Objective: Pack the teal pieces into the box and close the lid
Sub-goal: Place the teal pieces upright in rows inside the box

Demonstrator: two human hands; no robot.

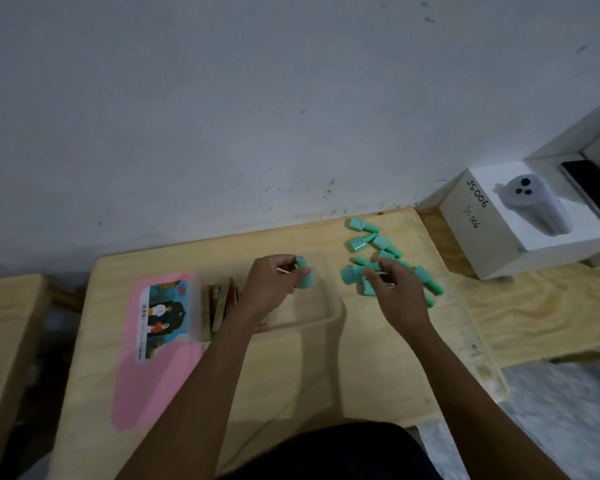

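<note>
A clear plastic box (323, 317) stands on the wooden table, its left part holding brownish packets (219, 303). My left hand (271, 289) hovers over the box, closed around one teal piece (305, 275) held upright. Several teal pieces (364, 242) lie in a loose pile to the right of the box. My right hand (395, 292) rests on the near part of that pile, fingers curled over a piece (350, 273); a firm hold on it cannot be seen. The pink lid (153, 355) with a picture label lies flat left of the box.
A white carton (478, 233) marked JS006 with a grey device on top sits at the right rear, a dark phone (593, 188) beside it. The grey wall runs behind the table (291, 382). Another wooden surface (4, 327) lies at the left.
</note>
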